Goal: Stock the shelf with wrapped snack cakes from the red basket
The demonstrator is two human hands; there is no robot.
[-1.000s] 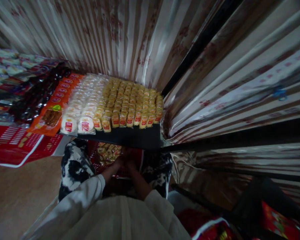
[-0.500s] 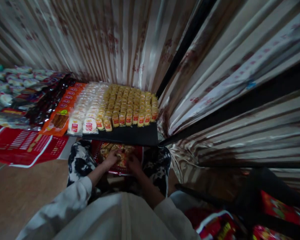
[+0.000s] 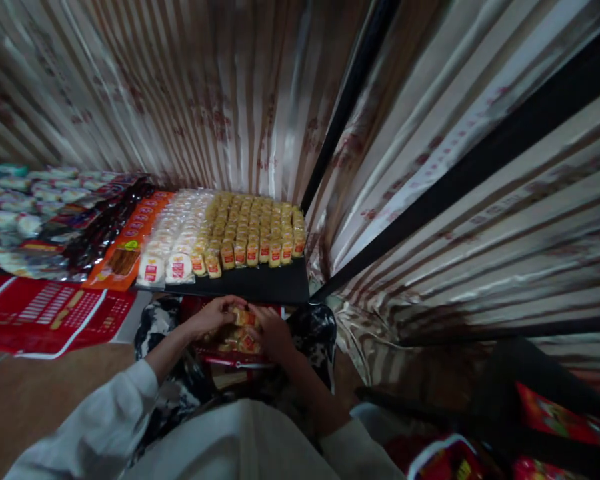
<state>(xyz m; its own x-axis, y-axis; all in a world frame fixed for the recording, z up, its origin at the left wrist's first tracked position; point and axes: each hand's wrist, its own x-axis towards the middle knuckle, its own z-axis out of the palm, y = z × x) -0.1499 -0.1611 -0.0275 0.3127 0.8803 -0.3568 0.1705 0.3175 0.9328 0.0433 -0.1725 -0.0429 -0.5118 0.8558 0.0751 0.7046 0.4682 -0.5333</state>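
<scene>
Head cam, only view: dim light, some blur. L hand point(image 3: 215, 317) & R hand point(image 3: 275, 331) meet low in the scene, over the person's lap, w/ yellow wrapped snack pkts point(image 3: 243, 317) btwn them. L hand comes from the left, palm down, fingers bent over the far-left side of the pkts; R hand has its fingers bent along their right side. Both touch the pkts; can't tell how tightly either grips, or if any one pkt is pinched.

Pkts: small, golden-yellow, shiny clear wrap, orange-red print; lettering too small to read. They sit at the top of a loose heap, more of the same lying at odd angles just nearer the person. Heap is in/on a red bag point(image 3: 225, 361) w/ a pale edge, btwn the knees of black-&-white patterned trousers point(image 3: 156, 328); can't tell if inside or on top.

Just beyond, black tabletop point(image 3: 260, 287) bears upright rows of yellow pkts point(image 3: 253, 230), red labels facing near. Left of those, in order: white round pkts point(image 3: 179, 268), orange pack point(image 3: 125, 247), dark glossy packs point(image 3: 97, 233), white-&-teal pkts point(image 3: 17, 193). Striped curtain point(image 3: 180, 100) runs along far side & right.
</scene>
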